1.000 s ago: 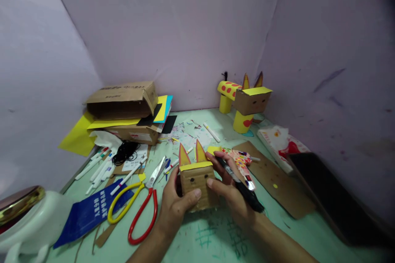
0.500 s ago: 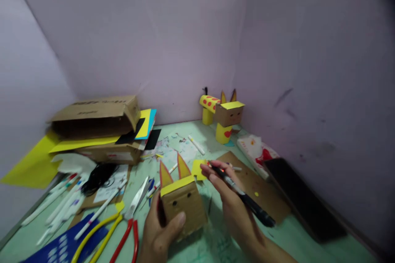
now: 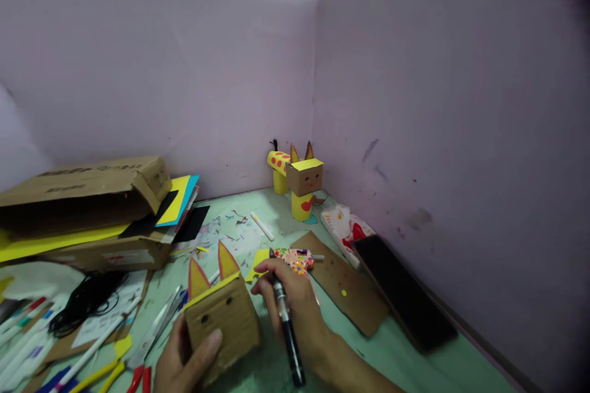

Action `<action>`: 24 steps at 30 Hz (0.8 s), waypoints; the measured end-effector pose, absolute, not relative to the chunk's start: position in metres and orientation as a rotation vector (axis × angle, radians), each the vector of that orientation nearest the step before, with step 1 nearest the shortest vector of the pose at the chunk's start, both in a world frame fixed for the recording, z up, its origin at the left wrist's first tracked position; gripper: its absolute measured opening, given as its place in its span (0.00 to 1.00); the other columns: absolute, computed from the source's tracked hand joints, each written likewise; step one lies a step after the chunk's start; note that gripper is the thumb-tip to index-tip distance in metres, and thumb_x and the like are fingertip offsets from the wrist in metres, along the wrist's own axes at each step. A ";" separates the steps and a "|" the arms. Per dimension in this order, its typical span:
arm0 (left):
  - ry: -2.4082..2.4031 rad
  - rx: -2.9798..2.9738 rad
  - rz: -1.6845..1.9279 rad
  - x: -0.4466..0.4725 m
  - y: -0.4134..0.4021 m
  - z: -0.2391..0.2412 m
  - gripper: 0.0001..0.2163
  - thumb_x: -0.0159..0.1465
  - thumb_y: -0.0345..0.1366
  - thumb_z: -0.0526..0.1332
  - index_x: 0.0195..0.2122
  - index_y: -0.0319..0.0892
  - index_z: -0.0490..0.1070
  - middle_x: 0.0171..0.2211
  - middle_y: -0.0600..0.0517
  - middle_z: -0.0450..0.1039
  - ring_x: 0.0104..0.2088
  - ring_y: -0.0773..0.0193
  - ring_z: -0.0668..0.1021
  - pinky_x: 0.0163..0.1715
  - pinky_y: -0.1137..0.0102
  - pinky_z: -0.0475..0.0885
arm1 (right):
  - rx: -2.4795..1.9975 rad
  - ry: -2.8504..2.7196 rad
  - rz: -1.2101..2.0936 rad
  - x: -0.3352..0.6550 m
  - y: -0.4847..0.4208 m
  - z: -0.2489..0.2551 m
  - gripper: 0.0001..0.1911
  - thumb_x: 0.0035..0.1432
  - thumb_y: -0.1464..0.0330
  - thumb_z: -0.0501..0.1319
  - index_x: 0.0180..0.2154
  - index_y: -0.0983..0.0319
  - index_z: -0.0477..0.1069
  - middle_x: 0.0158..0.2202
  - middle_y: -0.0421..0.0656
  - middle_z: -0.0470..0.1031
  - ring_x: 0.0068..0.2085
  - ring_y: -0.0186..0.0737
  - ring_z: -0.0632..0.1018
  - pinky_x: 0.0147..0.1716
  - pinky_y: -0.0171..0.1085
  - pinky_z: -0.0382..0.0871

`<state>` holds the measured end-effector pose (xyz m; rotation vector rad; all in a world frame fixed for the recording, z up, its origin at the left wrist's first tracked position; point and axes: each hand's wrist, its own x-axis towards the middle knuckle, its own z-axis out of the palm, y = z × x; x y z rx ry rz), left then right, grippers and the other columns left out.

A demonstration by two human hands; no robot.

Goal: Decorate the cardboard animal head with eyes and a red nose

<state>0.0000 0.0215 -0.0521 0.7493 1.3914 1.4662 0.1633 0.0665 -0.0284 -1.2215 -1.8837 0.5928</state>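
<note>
My left hand (image 3: 187,356) grips a small cardboard box head (image 3: 225,325) from its lower left, thumb across the front. The box has two drawn black eyes, a yellow top strip and two pointed yellow-and-brown ears. To its right, my right hand (image 3: 295,295) holds a black pen (image 3: 288,331) between its fingers, apart from the box. Behind that hand lie a yellow paper scrap (image 3: 259,263) and a colourful patterned piece (image 3: 297,258). Scissors (image 3: 154,331) with red and yellow handles rest left of the box, partly cut off by the frame.
A finished cardboard animal (image 3: 302,181) stands in the back corner. At left are an open carton (image 3: 83,190), black cord (image 3: 85,304) and several white markers (image 3: 32,344). A brown cardboard sheet (image 3: 345,288), a plastic packet (image 3: 343,227) and a dark phone-like slab (image 3: 405,295) lie right.
The view has turned right, so things sit further left. My right hand has tipped the pen more upright. The cardboard head stays in my left hand, slightly tilted.
</note>
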 end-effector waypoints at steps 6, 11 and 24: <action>1.341 0.551 1.615 -0.007 0.024 -0.050 0.30 0.44 0.44 0.74 0.49 0.48 0.70 0.34 0.56 0.80 0.42 0.52 0.80 0.40 0.65 0.78 | -1.143 -2.479 0.430 0.176 0.066 -0.015 0.17 0.50 0.78 0.62 0.44 0.61 0.72 0.36 0.48 0.82 0.38 0.48 0.80 0.34 0.37 0.66; 1.338 0.598 1.598 -0.007 0.023 -0.048 0.31 0.45 0.44 0.73 0.51 0.46 0.70 0.36 0.55 0.80 0.42 0.51 0.81 0.41 0.62 0.78 | -1.117 -2.796 0.250 0.182 0.062 -0.019 0.15 0.50 0.78 0.61 0.42 0.65 0.71 0.35 0.53 0.80 0.36 0.52 0.79 0.35 0.41 0.65; 1.273 0.590 1.577 -0.003 0.020 -0.043 0.35 0.43 0.44 0.74 0.54 0.44 0.69 0.40 0.52 0.80 0.44 0.48 0.80 0.42 0.60 0.78 | -1.048 -2.941 0.138 0.189 0.065 -0.024 0.22 0.59 0.79 0.54 0.54 0.62 0.69 0.39 0.53 0.77 0.41 0.52 0.76 0.41 0.45 0.66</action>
